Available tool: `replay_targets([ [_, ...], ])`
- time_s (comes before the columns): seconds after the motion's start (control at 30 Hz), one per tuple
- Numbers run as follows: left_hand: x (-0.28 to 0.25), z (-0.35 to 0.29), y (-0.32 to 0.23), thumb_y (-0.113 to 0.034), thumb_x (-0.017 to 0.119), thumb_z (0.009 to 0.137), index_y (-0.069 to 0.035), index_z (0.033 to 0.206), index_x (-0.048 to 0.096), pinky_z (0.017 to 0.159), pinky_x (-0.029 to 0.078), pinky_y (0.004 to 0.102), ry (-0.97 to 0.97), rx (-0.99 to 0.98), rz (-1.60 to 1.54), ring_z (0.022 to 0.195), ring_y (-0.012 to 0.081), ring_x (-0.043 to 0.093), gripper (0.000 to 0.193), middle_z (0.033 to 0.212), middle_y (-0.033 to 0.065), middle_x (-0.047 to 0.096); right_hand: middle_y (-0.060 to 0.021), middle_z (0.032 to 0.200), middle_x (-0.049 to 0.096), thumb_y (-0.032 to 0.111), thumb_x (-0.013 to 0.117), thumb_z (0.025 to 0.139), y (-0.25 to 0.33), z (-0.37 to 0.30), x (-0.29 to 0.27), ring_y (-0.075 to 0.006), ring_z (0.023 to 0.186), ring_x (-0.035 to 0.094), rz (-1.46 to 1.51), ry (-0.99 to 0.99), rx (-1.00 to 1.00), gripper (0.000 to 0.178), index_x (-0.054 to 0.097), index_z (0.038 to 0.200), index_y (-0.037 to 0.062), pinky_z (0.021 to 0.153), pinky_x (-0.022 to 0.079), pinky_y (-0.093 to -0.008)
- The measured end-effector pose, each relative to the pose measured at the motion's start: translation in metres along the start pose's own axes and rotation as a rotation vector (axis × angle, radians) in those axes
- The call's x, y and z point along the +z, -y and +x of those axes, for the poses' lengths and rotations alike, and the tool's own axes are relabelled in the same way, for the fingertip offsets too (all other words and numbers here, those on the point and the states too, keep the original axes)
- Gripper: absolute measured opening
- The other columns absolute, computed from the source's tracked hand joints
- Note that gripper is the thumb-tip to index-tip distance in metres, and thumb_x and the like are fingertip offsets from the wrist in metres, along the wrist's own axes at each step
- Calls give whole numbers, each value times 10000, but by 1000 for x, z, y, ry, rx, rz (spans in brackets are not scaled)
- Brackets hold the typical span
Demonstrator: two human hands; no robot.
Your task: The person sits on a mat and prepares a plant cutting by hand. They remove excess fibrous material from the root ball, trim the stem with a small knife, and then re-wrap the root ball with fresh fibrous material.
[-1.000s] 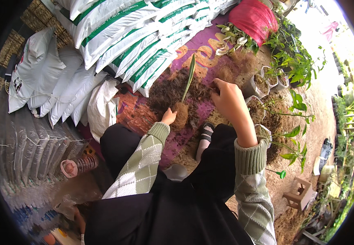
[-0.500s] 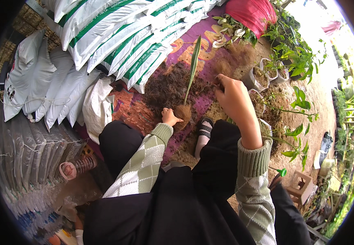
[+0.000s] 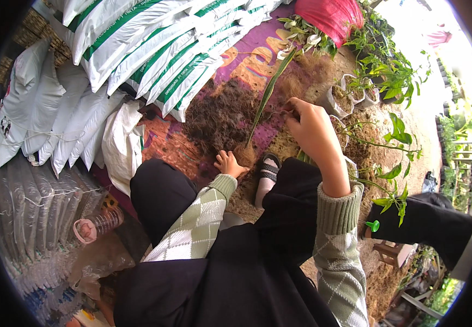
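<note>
A brown fibrous ball [image 3: 245, 155], with one long green leaf [image 3: 270, 91] rising from it, sits at the near edge of a heap of dark, rooty soil [image 3: 222, 114]. My left hand [image 3: 230, 164] holds the ball from its near left side, thumb below it and fingers spread along the soil. To the right and raised above the ground, my right hand [image 3: 308, 121] has its thumb and fingertips pinched together. What lies in that pinch is too fine to make out; thin root-like strands show near the fingertips.
Stacked white-and-green sacks [image 3: 154, 54] stand far left, with a crumpled white sack [image 3: 122, 139] nearer. Leafy plants in pale grow bags [image 3: 338, 102] line the right. A clear plastic cup [image 3: 98, 225] lies left; another person's dark-clothed leg [image 3: 426, 223] is at right.
The leaf now leans further right, and the ball has tipped slightly. My left fingers have spread apart. My right hand keeps its pinch. Another person's leg has come further into view at right.
</note>
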State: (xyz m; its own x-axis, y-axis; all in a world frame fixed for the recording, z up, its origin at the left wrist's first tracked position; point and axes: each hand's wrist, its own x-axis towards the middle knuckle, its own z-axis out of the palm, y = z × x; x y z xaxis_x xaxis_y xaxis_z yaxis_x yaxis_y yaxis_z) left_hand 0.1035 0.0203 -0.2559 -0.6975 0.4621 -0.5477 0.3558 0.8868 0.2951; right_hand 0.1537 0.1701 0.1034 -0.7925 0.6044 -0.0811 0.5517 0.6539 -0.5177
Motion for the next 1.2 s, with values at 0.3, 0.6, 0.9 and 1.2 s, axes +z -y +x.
replay_targets([
  [0.3,14,2,2,-527,835,582,7,1292,397,997,295,532,-14,199,77,1266,309,388,991,1295,170,472,-260,897,644,97,643,790,-3,6,9,-417,898,615,-44,-6,-15,318,617,1066,-58,787,489,-439],
  [0.6,-22,26,33,-438,829,640,-18,1241,565,1007,322,507,213,216,-552,1149,282,556,779,1191,146,627,-268,886,644,115,646,791,-21,5,6,-409,877,625,-67,-78,-42,310,631,1053,-49,789,494,-438],
  [0.9,-143,-36,15,-346,815,744,18,1164,584,926,486,331,182,498,-1326,982,179,634,601,1034,81,664,-247,958,668,128,648,791,-1,12,4,-366,884,653,41,-151,-119,321,655,1079,-13,791,504,-406],
  [1.2,-298,-132,-2,-351,756,775,20,1336,398,929,517,371,204,880,-1507,1064,214,610,762,1192,131,581,-18,910,649,120,546,944,64,36,39,-80,834,568,1061,-151,-359,204,658,1037,-22,761,457,-237],
])
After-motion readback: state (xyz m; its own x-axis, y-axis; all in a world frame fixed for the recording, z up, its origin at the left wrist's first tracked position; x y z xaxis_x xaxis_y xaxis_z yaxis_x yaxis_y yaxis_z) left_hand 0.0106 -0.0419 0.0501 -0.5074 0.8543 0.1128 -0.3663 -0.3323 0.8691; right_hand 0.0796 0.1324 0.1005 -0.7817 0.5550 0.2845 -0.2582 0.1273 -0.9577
